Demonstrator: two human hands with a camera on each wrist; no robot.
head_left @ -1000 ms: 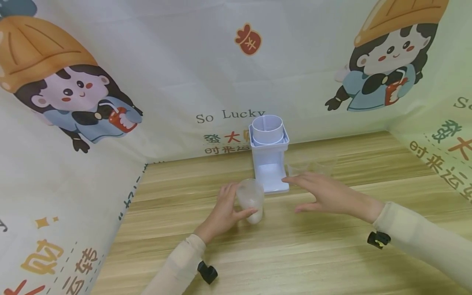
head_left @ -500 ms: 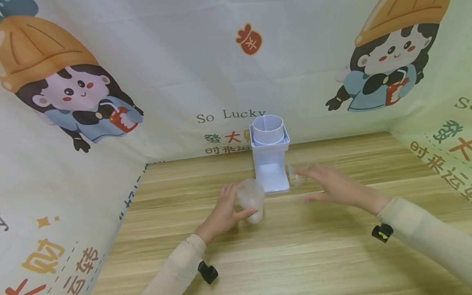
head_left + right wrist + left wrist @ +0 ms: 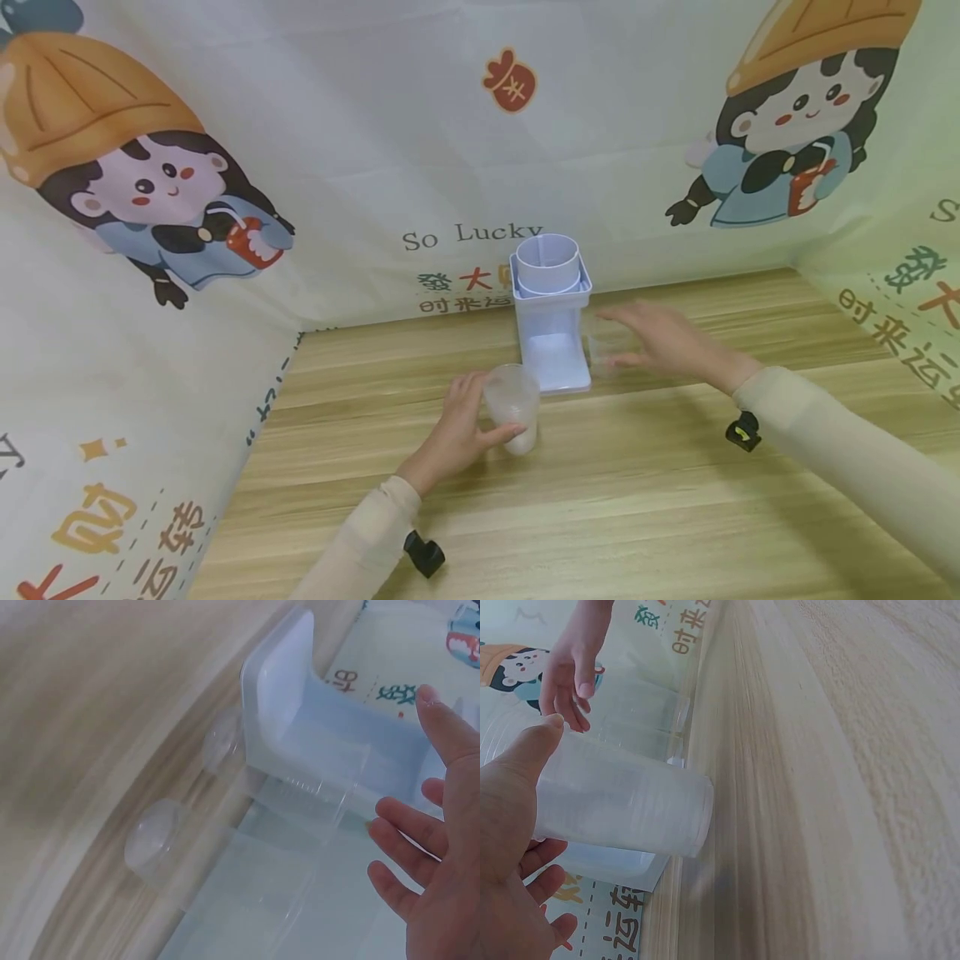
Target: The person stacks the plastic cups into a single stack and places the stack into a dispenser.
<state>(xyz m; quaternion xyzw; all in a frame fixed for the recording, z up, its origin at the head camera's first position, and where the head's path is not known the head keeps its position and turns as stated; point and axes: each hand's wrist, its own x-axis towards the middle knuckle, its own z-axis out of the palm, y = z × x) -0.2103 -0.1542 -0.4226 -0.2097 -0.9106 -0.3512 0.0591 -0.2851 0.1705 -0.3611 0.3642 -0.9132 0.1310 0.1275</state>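
My left hand [image 3: 465, 421] grips a stack of translucent plastic cups [image 3: 512, 400] just in front of the pale blue dispenser. The left wrist view shows the thumb and fingers on either side of the stack [image 3: 622, 802]. To the right of the dispenser, my right hand [image 3: 667, 333] is held with thumb and fingers spread and nothing between them. Two clear, round-bottomed cups [image 3: 154, 836] stand in a row in the right wrist view, beside the dispenser [image 3: 292, 735] and near the right fingers. In the head view a clear cup [image 3: 600, 354] is partly covered by that hand.
The upright dispenser [image 3: 551, 367] has a round tube [image 3: 547, 265] on top and a flat base. It stands at the back of the wood-grain table [image 3: 600, 517], close to a printed cloth backdrop [image 3: 375, 108] that also rises at both sides.
My right hand has moved from beside the dispenser's base, first rightward, then farther back, uncovering part of the clear cup. The left hand and its cup stack have stayed in place.
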